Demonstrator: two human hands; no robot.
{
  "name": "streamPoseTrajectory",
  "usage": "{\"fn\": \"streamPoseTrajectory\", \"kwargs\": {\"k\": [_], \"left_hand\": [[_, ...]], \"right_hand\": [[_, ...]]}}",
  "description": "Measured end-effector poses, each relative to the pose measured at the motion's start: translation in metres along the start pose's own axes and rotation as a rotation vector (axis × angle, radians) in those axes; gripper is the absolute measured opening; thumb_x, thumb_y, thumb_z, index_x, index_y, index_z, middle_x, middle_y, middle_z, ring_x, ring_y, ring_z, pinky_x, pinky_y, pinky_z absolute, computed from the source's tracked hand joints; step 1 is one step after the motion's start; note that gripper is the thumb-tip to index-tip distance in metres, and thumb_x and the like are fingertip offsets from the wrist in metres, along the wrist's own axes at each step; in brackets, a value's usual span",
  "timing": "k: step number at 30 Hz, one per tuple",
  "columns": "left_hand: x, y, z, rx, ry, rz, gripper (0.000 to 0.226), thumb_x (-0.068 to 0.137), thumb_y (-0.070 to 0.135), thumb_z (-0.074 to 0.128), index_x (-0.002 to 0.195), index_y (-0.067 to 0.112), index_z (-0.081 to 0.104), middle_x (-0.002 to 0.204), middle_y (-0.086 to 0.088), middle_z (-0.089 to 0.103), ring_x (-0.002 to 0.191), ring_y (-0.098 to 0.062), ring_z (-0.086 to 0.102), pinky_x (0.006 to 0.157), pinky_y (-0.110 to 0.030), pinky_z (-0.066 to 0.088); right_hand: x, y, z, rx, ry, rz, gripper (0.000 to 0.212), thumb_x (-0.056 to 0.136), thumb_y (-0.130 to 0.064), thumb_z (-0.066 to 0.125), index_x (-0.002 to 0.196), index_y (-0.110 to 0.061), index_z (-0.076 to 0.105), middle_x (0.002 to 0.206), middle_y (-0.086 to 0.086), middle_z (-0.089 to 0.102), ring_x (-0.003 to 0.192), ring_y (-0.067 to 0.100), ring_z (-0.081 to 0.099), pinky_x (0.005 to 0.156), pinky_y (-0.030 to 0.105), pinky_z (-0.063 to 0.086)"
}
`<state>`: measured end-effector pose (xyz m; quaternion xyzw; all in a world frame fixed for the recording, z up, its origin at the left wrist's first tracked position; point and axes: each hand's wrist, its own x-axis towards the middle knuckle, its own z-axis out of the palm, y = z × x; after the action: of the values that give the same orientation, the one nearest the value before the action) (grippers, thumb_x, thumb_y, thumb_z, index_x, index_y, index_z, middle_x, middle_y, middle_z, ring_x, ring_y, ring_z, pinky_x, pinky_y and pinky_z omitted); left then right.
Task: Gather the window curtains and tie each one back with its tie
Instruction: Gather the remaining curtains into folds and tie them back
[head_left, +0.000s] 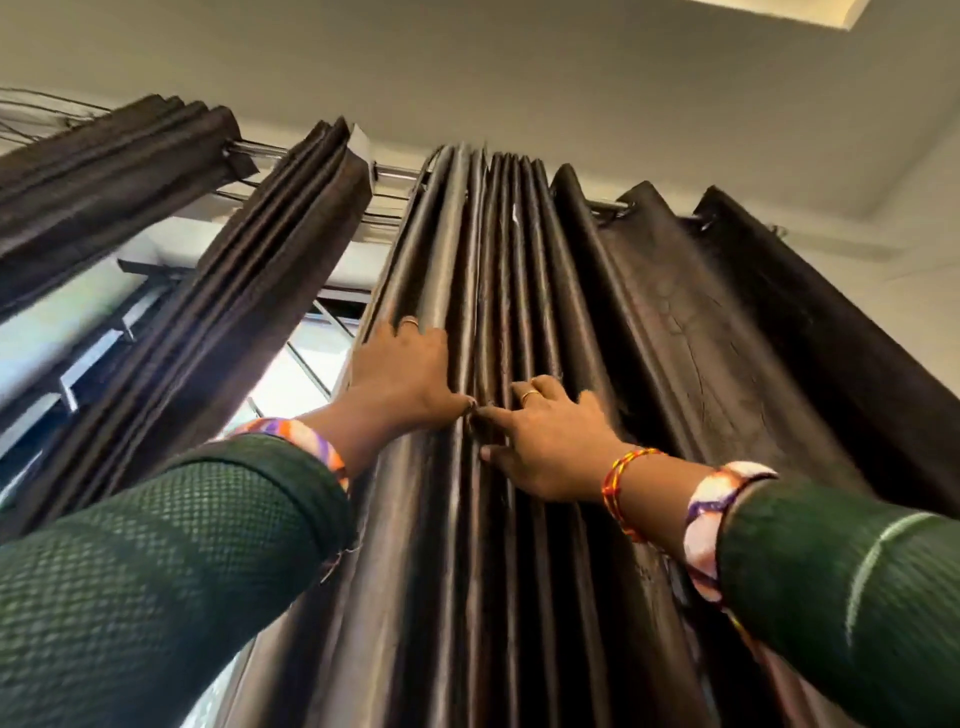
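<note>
Both hands on the glossy pleated curtain (519, 312): left hand (402, 376) grips its edge folds, right hand (545, 441) pinches pleats beside it; rod (395, 170) above.

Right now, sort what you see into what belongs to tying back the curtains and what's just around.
Part of the job:
- dark curtain, gathered into folds
- left hand, fingers curled round the left-side folds
- right hand, fingers tucked into the folds
- two bunched curtains further left
- curtain rod

Just around:
- window
- ceiling

No tie is visible.
</note>
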<state>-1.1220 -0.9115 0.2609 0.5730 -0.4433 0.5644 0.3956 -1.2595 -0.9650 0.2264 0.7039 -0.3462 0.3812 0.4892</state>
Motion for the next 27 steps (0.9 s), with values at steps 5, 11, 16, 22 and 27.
{"fn": "streamPoseTrajectory", "kwargs": {"k": [5,11,16,22,27], "left_hand": [[-0.005,0.008,0.027,0.2,0.023,0.096,0.09,0.075,0.054,0.06,0.144,0.017,0.016,0.154,-0.013,0.009,0.14,-0.033,0.009,0.112,-0.043,0.024],[0.004,0.017,0.05,0.363,-0.037,0.308,0.056,0.081,0.032,0.055,0.134,0.028,0.041,0.155,-0.003,0.012,0.143,-0.028,0.003,0.112,-0.05,0.011],[0.021,0.04,0.062,0.416,0.04,0.324,0.034,0.088,0.032,0.042,0.118,0.022,0.055,0.129,-0.001,0.052,0.129,-0.024,0.032,0.103,-0.051,0.019],[0.032,0.086,0.076,0.217,0.046,0.357,0.047,0.095,0.048,0.025,0.132,0.025,0.042,0.143,-0.002,0.04,0.133,-0.024,0.032,0.103,-0.052,0.019],[0.041,0.125,0.082,0.23,-0.005,0.353,0.045,0.094,0.047,0.028,0.129,0.026,0.048,0.142,0.001,0.043,0.132,-0.025,0.034,0.103,-0.053,0.021]], "right_hand": [[0.008,0.003,0.029,-0.039,0.093,0.095,0.055,0.094,-0.058,0.024,0.127,-0.025,0.052,0.146,0.015,0.034,0.141,0.034,0.013,0.104,0.066,0.013],[0.021,0.017,0.064,-0.081,0.158,0.265,0.072,0.078,-0.06,0.054,0.136,-0.021,0.038,0.155,0.018,0.005,0.14,0.044,-0.017,0.09,0.083,-0.003],[0.028,0.038,0.087,0.159,0.083,0.303,0.072,0.089,-0.038,0.054,0.146,-0.036,0.012,0.153,0.009,-0.027,0.14,0.044,-0.018,0.096,0.076,0.02],[0.027,0.094,0.1,0.435,0.018,0.246,0.067,0.087,-0.031,0.06,0.146,-0.027,0.027,0.158,0.012,-0.004,0.143,0.035,0.014,0.114,0.044,0.025],[0.006,0.135,0.103,0.519,0.165,0.306,0.043,0.089,-0.028,0.058,0.13,-0.014,0.053,0.134,0.016,0.052,0.123,0.034,0.049,0.104,0.037,0.041]]}}
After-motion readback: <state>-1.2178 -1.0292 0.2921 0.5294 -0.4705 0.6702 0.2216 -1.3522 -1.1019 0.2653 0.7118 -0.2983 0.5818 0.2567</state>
